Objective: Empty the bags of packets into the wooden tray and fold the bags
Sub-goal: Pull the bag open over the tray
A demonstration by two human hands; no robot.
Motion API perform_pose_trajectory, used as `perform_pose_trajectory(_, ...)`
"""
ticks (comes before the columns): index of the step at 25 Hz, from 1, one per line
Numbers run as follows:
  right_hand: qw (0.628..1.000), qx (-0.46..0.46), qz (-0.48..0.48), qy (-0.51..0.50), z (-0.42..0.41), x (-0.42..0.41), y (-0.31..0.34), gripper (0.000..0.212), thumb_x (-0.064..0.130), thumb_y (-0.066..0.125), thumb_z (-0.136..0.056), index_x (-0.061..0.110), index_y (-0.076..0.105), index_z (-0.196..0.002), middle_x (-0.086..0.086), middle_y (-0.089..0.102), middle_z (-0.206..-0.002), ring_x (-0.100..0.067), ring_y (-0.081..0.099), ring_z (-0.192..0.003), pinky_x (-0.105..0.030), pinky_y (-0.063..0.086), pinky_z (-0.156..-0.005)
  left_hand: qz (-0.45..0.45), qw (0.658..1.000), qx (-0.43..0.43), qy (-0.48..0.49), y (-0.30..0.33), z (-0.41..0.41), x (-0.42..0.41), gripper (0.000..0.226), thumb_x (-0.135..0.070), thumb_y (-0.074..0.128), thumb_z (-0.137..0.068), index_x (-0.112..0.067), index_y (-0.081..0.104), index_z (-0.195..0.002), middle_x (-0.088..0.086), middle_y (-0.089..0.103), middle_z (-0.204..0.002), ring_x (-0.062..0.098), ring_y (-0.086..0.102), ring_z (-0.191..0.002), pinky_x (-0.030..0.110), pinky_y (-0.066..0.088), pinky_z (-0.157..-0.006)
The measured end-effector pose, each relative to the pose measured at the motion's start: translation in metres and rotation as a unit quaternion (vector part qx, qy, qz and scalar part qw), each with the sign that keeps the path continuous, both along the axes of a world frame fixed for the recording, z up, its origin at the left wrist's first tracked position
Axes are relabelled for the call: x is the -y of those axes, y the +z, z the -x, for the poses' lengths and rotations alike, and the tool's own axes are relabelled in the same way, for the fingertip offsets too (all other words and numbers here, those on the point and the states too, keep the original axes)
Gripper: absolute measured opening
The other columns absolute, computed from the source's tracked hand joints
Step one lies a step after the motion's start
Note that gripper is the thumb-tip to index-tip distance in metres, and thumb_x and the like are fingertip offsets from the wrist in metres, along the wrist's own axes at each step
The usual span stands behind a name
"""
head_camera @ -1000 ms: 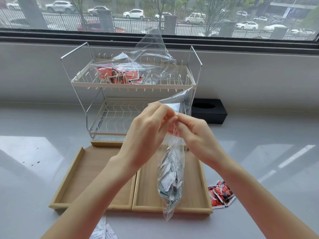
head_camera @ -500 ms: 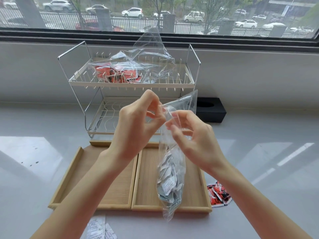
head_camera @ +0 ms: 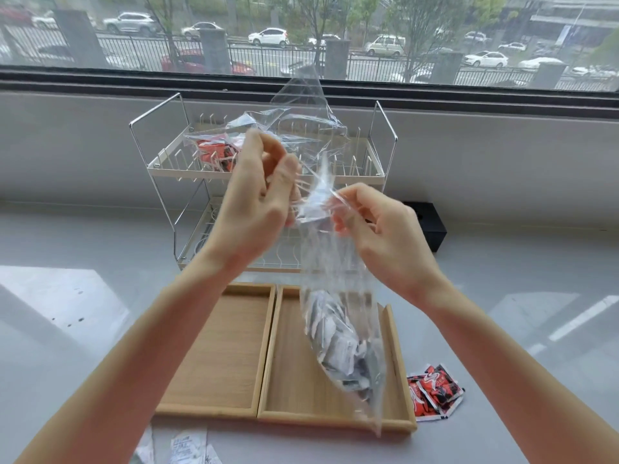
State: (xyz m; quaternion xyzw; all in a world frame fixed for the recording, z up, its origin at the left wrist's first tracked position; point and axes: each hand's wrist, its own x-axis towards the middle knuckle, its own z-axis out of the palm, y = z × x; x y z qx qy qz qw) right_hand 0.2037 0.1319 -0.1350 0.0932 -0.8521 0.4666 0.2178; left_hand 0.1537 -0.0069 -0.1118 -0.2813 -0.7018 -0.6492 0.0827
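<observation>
Packets in white wrappers [head_camera: 187, 447] lie on the grey counter [head_camera: 67, 329] at the near edge, left of centre; their print is too blurred to read. Just beyond them sits the wooden tray [head_camera: 264, 356], two compartments side by side, both bare. Right of the tray, touching or nearly touching its right wall, a small heap of red packets [head_camera: 433, 391] rests on the counter, with white and black markings that cannot be read. Above the tray's right compartment hangs a clear plastic bag [head_camera: 338, 296], its lower half filled with grey-white packets [head_camera: 338, 346] and its bottom corner dangling past the tray's near rim. The left hand [head_camera: 254, 209] pinches the bag's top edge on the left, fingers closed on the film; the right hand [head_camera: 385, 232] grips the opposite edge, thumb and fingers clamped on the plastic, so the mouth is stretched between them. Farther back stands a two-tier wire rack [head_camera: 268, 175]; its upper shelf holds another clear bag [head_camera: 294, 128] with red packets inside. A black box [head_camera: 432, 226] sits right of the rack. Beyond the window, cars line a street.
</observation>
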Motion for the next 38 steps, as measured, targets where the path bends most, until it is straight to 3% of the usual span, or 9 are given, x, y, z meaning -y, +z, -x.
perform_pose_trajectory(5, 0.998, 0.029, 0.043, 0.047, 0.014, 0.012, 0.009, 0.018, 0.015, 0.042, -0.095, 0.016, 0.056, -0.085, 0.010, 0.065, -0.070, -0.003, 0.061, -0.068, -0.026, 0.051, -0.074, -0.055, 0.997, -0.045, -0.013, 0.012, 0.003, 0.015, 0.013, -0.021, 0.046, -0.092, -0.021, 0.039, -0.082, -0.009, 0.050, -0.062, 0.003, 0.040, -0.040, 0.016, 0.033, -0.036)
perform_pose_trajectory(9, 0.991, 0.061, 0.120, 0.026, 0.019, 0.012, -0.005, 0.026, 0.009, 0.040, -0.094, 0.023, 0.054, -0.079, 0.008, 0.063, -0.066, 0.000, 0.059, -0.061, -0.019, 0.050, -0.062, 0.033, 0.998, -0.058, 0.018, -0.015, 0.001, 0.021, 0.041, -0.059, 0.060, -0.064, -0.032, 0.040, -0.088, -0.012, 0.055, -0.074, 0.003, 0.055, -0.061, 0.015, 0.047, -0.052)
perform_pose_trajectory(12, 0.988, 0.076, 0.136, 0.018, 0.019, 0.010, -0.011, 0.027, 0.007, 0.040, -0.094, 0.023, 0.054, -0.079, 0.009, 0.062, -0.066, 0.002, 0.058, -0.059, -0.015, 0.049, -0.059, 0.160, 0.978, -0.112, 0.072, -0.035, -0.001, 0.018, 0.034, -0.048, 0.068, -0.069, -0.031, 0.043, -0.085, -0.013, 0.055, -0.078, 0.006, 0.055, -0.074, 0.017, 0.048, -0.064)
perform_pose_trajectory(16, 0.984, 0.087, 0.152, 0.028, 0.017, 0.007, -0.014, 0.018, 0.012, 0.043, -0.092, 0.022, 0.053, -0.081, 0.009, 0.060, -0.069, 0.001, 0.056, -0.063, -0.018, 0.046, -0.064, 0.126, 0.985, -0.081, 0.083, -0.041, 0.006, 0.015, 0.011, -0.021, 0.069, -0.076, -0.022, 0.058, -0.075, -0.014, 0.061, -0.075, 0.001, 0.058, -0.073, 0.010, 0.048, -0.069)
perform_pose_trajectory(22, 0.991, 0.095, 0.084, 0.036, 0.014, -0.001, -0.024, 0.009, 0.020, 0.062, -0.084, 0.026, 0.055, -0.084, 0.011, 0.059, -0.077, 0.004, 0.053, -0.067, -0.012, 0.042, -0.064, 0.040, 0.999, 0.012, 0.018, -0.039, 0.007, 0.022, 0.009, -0.035, 0.069, -0.062, -0.029, 0.062, -0.064, -0.013, 0.071, -0.065, 0.004, 0.067, -0.069, 0.014, 0.052, -0.071)
perform_pose_trajectory(27, 0.994, 0.088, 0.046, 0.035, 0.014, -0.009, -0.024, 0.009, 0.022, 0.065, -0.082, 0.023, 0.058, -0.087, 0.013, 0.057, -0.073, -0.004, 0.053, -0.069, -0.021, 0.044, -0.067, 0.177, 0.982, -0.063, 0.014, -0.013, 0.008, 0.036, 0.009, -0.024, 0.067, -0.073, -0.025, 0.058, -0.072, -0.009, 0.066, -0.074, 0.009, 0.065, -0.075, 0.016, 0.053, -0.077)
perform_pose_trajectory(30, 0.993, 0.112, -0.013, 0.044, 0.013, -0.002, -0.024, 0.030, 0.036, 0.070, -0.073, 0.023, 0.058, -0.097, 0.012, 0.052, -0.069, -0.001, 0.045, -0.061, -0.014, 0.038, -0.060, 0.203, 0.977, -0.069, -0.003, -0.012, 0.004, 0.031, 0.016, -0.018, 0.066, -0.078, -0.028, 0.054, -0.075, -0.010, 0.064, -0.075, 0.008, 0.064, -0.074, 0.020, 0.053, -0.076)
perform_pose_trajectory(35, 0.991, 0.132, 0.013, 0.021, 0.016, 0.000, -0.032, 0.012, 0.030, 0.069, -0.078, 0.027, 0.060, -0.086, 0.008, 0.039, -0.054, -0.004, 0.035, -0.046, -0.014, 0.029, -0.048, 0.274, 0.958, -0.084, -0.013, -0.032, 0.001, 0.027, 0.028, -0.044, 0.066, -0.071, -0.033, 0.045, -0.085, -0.020, 0.053, -0.084, 0.000, 0.055, -0.078, 0.010, 0.043, -0.073)
perform_pose_trajectory(38, 0.989, 0.142, 0.030, 0.028, 0.015, -0.005, -0.034, 0.012, 0.029, 0.068, -0.078, 0.025, 0.061, -0.088, 0.016, 0.052, -0.052, -0.002, 0.045, -0.050, -0.014, 0.038, -0.054, 0.314, 0.941, -0.126, 0.021, -0.046, 0.008, 0.026, 0.018, -0.036, 0.065, -0.076, -0.022, 0.055, -0.083, -0.017, 0.054, -0.082, -0.002, 0.053, -0.077, 0.009, 0.039, -0.073)
